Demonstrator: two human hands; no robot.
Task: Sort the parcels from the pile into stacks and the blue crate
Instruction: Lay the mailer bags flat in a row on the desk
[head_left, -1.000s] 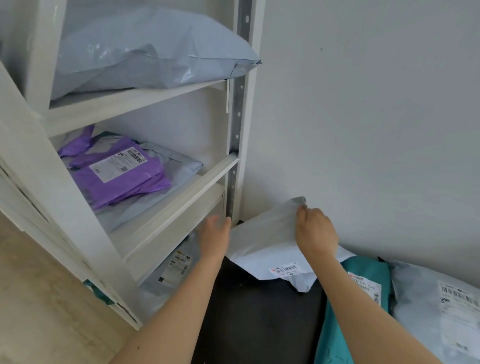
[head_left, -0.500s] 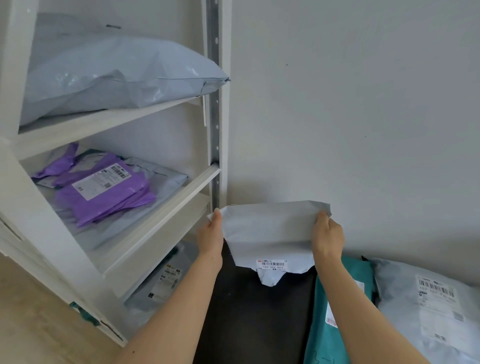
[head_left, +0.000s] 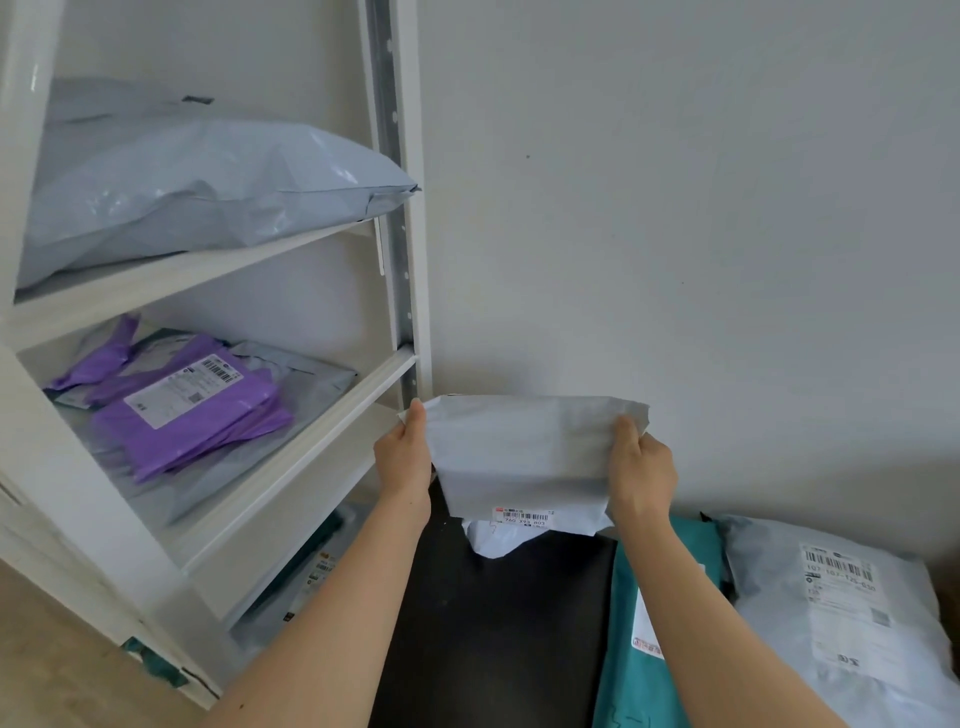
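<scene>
I hold a small light-grey mailer parcel (head_left: 519, 452) upright in front of the wall, its barcode label at the bottom edge. My left hand (head_left: 402, 457) grips its left edge and my right hand (head_left: 641, 473) grips its right edge. Below it lies the pile: a black parcel (head_left: 493, 623), a teal parcel (head_left: 649, 649) and a large grey parcel (head_left: 841, 623) with a label. No blue crate is in view.
A white shelf unit (head_left: 311, 441) stands at the left. Its upper shelf holds a big grey parcel (head_left: 208, 192), the middle shelf purple parcels (head_left: 192, 410) on grey ones, the bottom shelf more parcels (head_left: 306, 577). A white wall is behind.
The grey parcel was lying on the pile with only my right hand on it; my left hand has taken its other edge and both have lifted it upright.
</scene>
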